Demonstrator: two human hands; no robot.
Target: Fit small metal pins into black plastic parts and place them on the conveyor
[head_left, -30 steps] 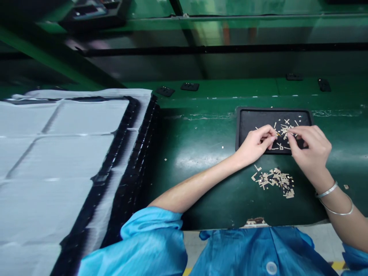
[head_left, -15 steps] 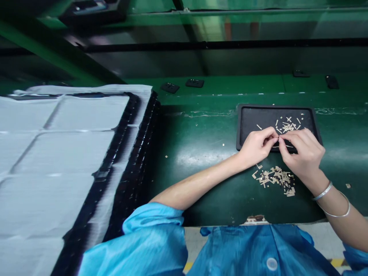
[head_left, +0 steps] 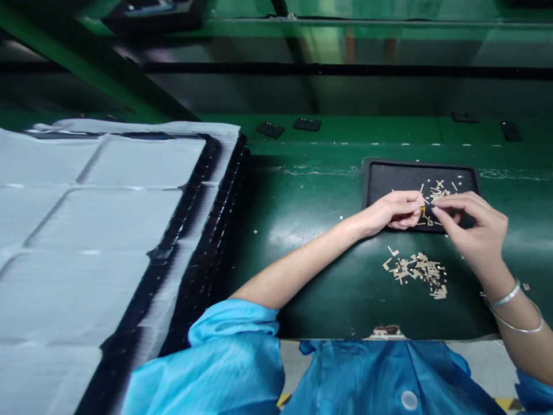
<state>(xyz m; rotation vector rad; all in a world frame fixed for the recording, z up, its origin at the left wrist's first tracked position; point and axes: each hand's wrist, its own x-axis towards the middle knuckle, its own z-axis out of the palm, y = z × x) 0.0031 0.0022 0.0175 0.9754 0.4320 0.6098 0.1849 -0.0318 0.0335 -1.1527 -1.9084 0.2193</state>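
Note:
My left hand (head_left: 395, 210) is closed in a pinch over the black tray (head_left: 386, 177). A small L-shaped amber strip (head_left: 423, 209) sticks out from its fingertips. Just to the right, my right hand (head_left: 475, 222) has thumb and forefinger brought close together. Anything between those two fingertips is too small to make out. Inside the tray, behind and between the hands, lie scattered thin pale strips (head_left: 439, 192). In front of the tray is a loose heap of small beige pieces (head_left: 421, 268), some L-shaped, on the green tabletop (head_left: 319, 276).
Stacked black trays (head_left: 203, 230) topped with white sheeting (head_left: 116, 230) fill the left side. Small dark flat parts (head_left: 270, 129) rest along the back, with another dark part (head_left: 511, 131) at the back right. A green post (head_left: 112, 75) slants across the upper left.
My hands were fingertip to fingertip; now a small gap separates them, the right hand having shifted right. The amber strip shows at my left fingertips. The whole view has shifted slightly.

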